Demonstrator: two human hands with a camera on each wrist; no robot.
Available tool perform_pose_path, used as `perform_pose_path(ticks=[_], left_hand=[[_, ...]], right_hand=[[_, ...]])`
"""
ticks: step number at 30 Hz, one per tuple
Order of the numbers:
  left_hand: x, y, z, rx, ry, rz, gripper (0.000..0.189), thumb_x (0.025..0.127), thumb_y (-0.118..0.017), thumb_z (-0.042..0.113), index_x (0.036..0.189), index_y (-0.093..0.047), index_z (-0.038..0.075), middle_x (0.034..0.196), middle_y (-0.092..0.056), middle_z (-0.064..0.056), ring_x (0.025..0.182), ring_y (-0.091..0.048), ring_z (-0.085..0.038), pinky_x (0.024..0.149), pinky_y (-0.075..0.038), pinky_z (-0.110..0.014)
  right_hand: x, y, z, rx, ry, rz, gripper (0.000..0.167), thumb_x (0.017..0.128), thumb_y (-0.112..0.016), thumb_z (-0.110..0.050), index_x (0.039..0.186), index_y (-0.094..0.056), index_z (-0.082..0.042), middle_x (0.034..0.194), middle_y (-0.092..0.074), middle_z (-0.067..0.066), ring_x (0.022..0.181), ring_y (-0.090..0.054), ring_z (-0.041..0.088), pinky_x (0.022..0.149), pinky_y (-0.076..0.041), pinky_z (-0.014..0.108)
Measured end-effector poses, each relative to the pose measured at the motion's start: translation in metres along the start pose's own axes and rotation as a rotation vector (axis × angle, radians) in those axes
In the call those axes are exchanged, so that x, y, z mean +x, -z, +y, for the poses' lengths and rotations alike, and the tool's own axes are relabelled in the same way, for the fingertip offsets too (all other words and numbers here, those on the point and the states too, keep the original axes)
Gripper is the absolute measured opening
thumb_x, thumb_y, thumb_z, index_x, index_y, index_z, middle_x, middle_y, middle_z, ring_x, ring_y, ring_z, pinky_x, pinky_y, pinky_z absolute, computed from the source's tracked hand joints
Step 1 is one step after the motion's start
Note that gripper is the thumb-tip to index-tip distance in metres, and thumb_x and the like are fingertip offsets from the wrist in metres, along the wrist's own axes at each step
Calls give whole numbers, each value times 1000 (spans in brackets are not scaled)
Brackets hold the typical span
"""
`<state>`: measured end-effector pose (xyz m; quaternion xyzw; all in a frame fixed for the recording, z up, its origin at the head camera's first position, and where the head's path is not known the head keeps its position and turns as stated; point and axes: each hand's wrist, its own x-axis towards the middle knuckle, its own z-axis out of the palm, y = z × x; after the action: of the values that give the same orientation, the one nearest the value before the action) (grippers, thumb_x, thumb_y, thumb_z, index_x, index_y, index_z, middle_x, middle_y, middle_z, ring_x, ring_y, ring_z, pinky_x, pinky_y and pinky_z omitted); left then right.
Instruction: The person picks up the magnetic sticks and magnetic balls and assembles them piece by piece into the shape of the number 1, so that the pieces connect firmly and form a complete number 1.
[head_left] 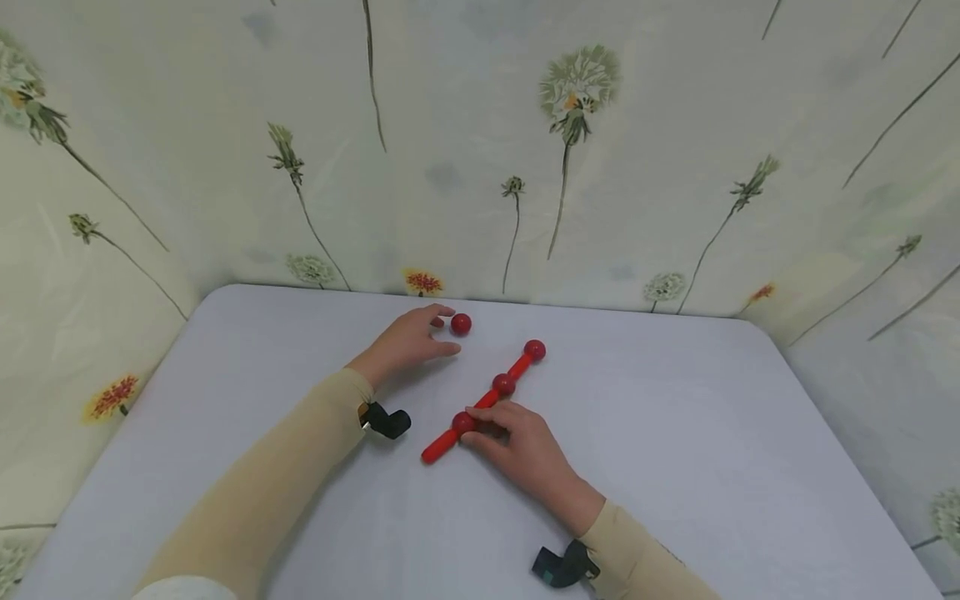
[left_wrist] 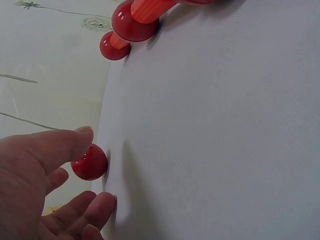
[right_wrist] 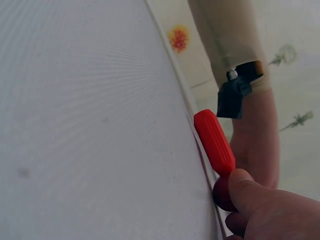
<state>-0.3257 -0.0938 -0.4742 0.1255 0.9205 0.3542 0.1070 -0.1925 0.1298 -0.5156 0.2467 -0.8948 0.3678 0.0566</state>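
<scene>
A loose red ball (head_left: 461, 324) lies toward the back of the table. My left hand (head_left: 408, 340) reaches to it with thumb and fingers spread; the left wrist view shows the ball (left_wrist: 90, 163) just beyond the thumb, and no grip on it. Red sticks and balls form a straight slanting chain, with a ball (head_left: 535, 350) at its far end and another ball (head_left: 503, 384) midway. My right hand (head_left: 527, 454) pinches the chain's nearest ball (head_left: 463, 422) between thumb and fingers. A ribbed red stick (right_wrist: 215, 142) juts from that ball, its outer end bare.
The white tabletop (head_left: 675, 433) has its back edge against a curtain-like cloth (head_left: 465, 150) printed with dandelions. Dark cameras are strapped to the left wrist (head_left: 386, 420) and right wrist (head_left: 564, 565).
</scene>
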Motion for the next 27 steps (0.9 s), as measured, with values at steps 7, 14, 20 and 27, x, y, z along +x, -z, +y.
perform_pose_path(ticks=[7,14,20,27], left_hand=[[7,-4,9,34,-22,-2,62,87,-76,35,141,-51,18,131,-58,-6,121,-52,-22,100,-44,-42],[16,-11,14,77,-8,35,65,88,-75,35,145,-48,18,132,-57,-6,121,-52,-22,101,-44,-43],[22,-14,14,159,-59,52,53,92,-71,33,140,-55,18,125,-62,-5,114,-55,-19,99,-45,-38],[20,-14,9,149,-73,78,39,92,-70,32,127,-62,16,111,-64,-3,103,-56,-19,93,-47,-37]], right_hand=[[0,1,-1,-8,2,-4,38,85,-80,-32,120,-72,-22,98,-63,-19,86,-57,-1,76,-51,23],[-1,2,-2,2,-3,-5,37,85,-80,-32,120,-72,-22,98,-63,-19,85,-57,0,76,-51,23],[-1,2,-2,9,-2,-3,38,85,-80,-32,121,-72,-22,98,-63,-19,86,-57,0,77,-51,23],[0,1,0,18,11,-4,39,85,-79,-32,121,-72,-22,99,-64,-19,87,-57,0,77,-52,24]])
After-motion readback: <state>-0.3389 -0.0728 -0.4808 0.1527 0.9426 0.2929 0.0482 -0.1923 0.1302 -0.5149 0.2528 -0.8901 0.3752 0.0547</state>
